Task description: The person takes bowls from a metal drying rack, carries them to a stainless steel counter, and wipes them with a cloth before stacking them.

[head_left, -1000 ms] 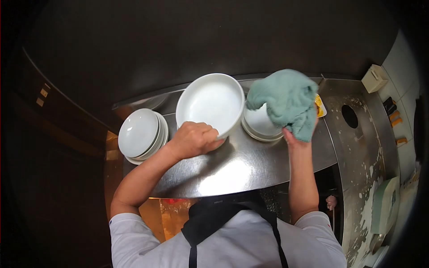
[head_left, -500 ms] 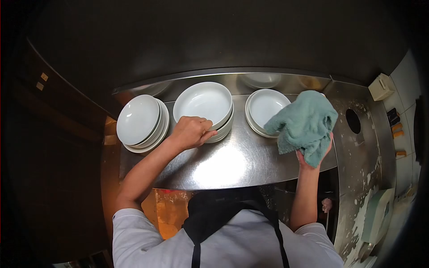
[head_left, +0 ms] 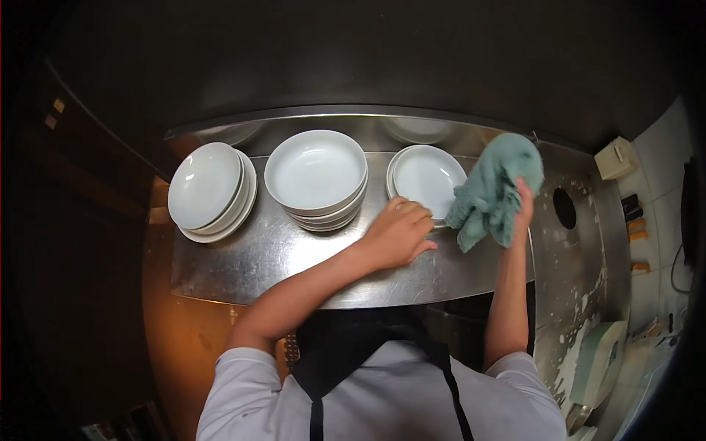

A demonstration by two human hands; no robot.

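My left hand is at the near edge of the right stack of white plates, its fingers bent together over the rim; whether they grip a plate is hidden. In my right hand is a bunched green cloth, raised just right of that stack. The cloth hides part of whatever lies under it. A stack of deep white bowls stands in the middle of the steel counter. At the left is another stack of white dishes, its top one tilted.
To the right is a wet steel surface with a dark round hole and foam streaks. Beyond it are a pale box, orange-handled items and a green and white object. A dark wall rises behind the counter.
My left hand has moved right, from the middle bowls to the right stack. My right hand has turned and shifted the cloth slightly. The whole view has shifted a little.
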